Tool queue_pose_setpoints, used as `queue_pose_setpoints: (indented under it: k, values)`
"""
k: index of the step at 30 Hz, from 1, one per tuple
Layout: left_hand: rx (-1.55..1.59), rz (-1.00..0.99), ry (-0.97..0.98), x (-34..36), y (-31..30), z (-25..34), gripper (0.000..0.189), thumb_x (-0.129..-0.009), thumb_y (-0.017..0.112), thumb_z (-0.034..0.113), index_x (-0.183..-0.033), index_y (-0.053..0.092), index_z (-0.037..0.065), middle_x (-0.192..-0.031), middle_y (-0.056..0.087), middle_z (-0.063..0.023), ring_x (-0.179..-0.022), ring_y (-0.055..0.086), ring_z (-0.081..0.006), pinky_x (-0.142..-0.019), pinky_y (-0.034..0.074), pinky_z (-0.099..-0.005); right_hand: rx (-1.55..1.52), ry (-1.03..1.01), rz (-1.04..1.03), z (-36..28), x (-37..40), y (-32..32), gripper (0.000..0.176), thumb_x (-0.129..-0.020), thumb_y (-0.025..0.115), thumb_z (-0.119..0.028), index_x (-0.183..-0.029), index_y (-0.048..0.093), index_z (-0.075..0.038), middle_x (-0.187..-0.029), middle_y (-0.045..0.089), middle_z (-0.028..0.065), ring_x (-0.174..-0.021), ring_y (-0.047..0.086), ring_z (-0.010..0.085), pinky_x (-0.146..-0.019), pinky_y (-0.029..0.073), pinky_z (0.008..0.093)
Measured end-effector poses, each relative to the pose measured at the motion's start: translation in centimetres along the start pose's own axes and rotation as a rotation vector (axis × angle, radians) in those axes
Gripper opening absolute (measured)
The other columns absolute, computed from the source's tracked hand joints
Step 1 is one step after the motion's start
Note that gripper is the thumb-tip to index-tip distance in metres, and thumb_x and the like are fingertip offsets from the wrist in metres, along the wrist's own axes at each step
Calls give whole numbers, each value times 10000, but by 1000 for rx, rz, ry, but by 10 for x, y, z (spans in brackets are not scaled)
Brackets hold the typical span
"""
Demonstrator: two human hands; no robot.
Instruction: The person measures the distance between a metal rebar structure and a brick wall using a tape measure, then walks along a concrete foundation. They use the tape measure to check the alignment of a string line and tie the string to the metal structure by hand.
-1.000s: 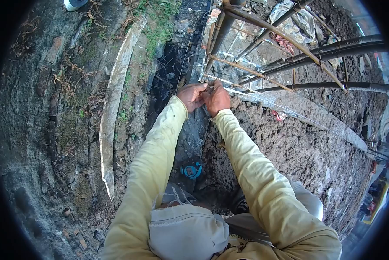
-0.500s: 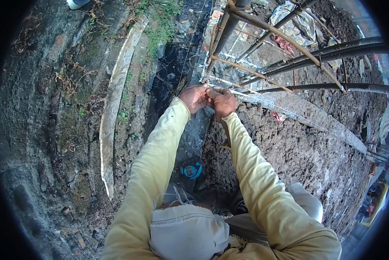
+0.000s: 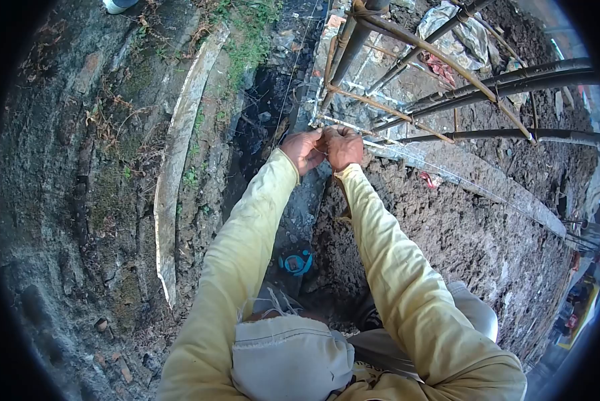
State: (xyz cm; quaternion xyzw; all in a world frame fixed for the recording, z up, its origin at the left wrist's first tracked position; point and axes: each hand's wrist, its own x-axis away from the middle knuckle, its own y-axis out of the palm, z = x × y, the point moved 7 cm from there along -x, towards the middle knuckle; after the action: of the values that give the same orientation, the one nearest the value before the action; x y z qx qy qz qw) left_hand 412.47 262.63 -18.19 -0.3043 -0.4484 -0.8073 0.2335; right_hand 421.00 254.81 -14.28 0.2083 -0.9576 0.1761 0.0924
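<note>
My left hand (image 3: 304,151) is closed in a pinch, with its fingertips meeting those of my right hand (image 3: 344,148). The right hand is curled too, knuckles up. Between them the fingers pinch a thin string, mostly hidden by the fingers. A stretch of pale string (image 3: 440,167) runs off to the right from beside my right hand. Just beyond the hands lies the corner of a frame of steel bars (image 3: 353,127), marked with white. Another thin line (image 3: 288,93) comes down from the top towards my left hand.
Dark rebar (image 3: 507,87) and tied rods rise at the upper right. Rough dark soil (image 3: 413,220) lies on the right, an old mossy wall (image 3: 113,187) on the left. A blue round object (image 3: 295,262) sits below my hands. A crumpled plastic sheet (image 3: 454,33) lies beyond the rods.
My right hand has turned slightly, its knuckles now more on top and fingers more tucked in. The left hand has shifted a little to the right. Both stay together.
</note>
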Motion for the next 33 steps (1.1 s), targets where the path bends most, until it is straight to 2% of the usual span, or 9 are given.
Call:
queue_pose_setpoints:
  k: [1, 4, 6, 8, 11, 13, 16, 19, 33]
  values:
    - [4, 4, 2, -3, -1, -1, 196, -926, 540, 287, -1017, 606, 127, -943, 634, 2, -886, 575, -150, -802, 467, -319, 97, -30, -1, -9, 1, -1, 236, -839, 609, -187, -811, 625, 46, -720, 667, 108, -630, 633, 160, -577, 500, 289]
    - [43, 43, 9, -6, -4, -3, 191, -926, 534, 279, -1024, 600, 129, -946, 628, 3, -882, 569, -151, -790, 473, -328, 146, -21, -34, 7, -11, 8, 285, -807, 595, -245, -787, 647, 34, -724, 660, 212, -671, 646, 343, -629, 485, 375]
    - [66, 57, 4, -8, -4, -5, 184, -927, 528, 273, -1027, 596, 134, -943, 628, 2, -885, 568, -155, -781, 477, -333, 261, -180, -23, 6, -13, 9, 296, -808, 600, -256, -785, 646, 35, -728, 657, 220, -689, 647, 353, -636, 480, 394]
    - [70, 70, -2, -9, -4, -6, 183, -927, 525, 274, -1029, 593, 137, -942, 628, 0, -886, 569, -161, -779, 477, -341, 264, -166, -22, 11, -17, 11, 280, -821, 598, -236, -786, 645, 37, -710, 657, 183, -664, 641, 288, -616, 484, 363]
    - [71, 74, -12, -7, -4, -5, 190, -926, 528, 282, -1030, 589, 136, -948, 631, -6, -888, 574, -171, -790, 474, -361, 94, 12, -38, 20, -18, 11, 234, -849, 593, -186, -798, 650, 36, -672, 660, 96, -598, 626, 143, -570, 494, 278]
    - [99, 53, -19, -8, -3, -5, 197, -923, 533, 289, -1031, 587, 133, -957, 635, -10, -893, 580, -178, -802, 471, -377, -29, -9, -52, 16, -14, 10, 223, -852, 604, -186, -810, 660, 26, -676, 662, 92, -600, 619, 131, -570, 488, 270]
    - [141, 29, -31, -9, -2, -6, 208, -921, 538, 301, -1039, 587, 136, -970, 644, -13, -908, 585, -178, -818, 464, -381, 16, -106, -34, -2, -5, 8, 211, -856, 618, -197, -874, 679, 4, -689, 665, 73, -606, 605, 122, -584, 483, 271]
    - [153, -30, -63, -13, -2, -7, 202, -917, 542, 304, -1030, 596, 146, -975, 649, -9, -915, 587, -177, -820, 462, -366, 107, -144, -20, -17, 6, 5, 233, -845, 608, -273, -879, 680, -54, -764, 668, 158, -694, 638, 299, -660, 475, 359]
    - [192, -78, -102, -9, -1, -2, 119, -880, 563, 198, -960, 620, 130, -890, 641, -12, -842, 585, -165, -809, 464, -332, 128, -132, -318, -11, -13, 8, 227, -875, 511, -190, -971, 639, -30, -800, 655, 189, -766, 634, 318, -690, 473, 367]
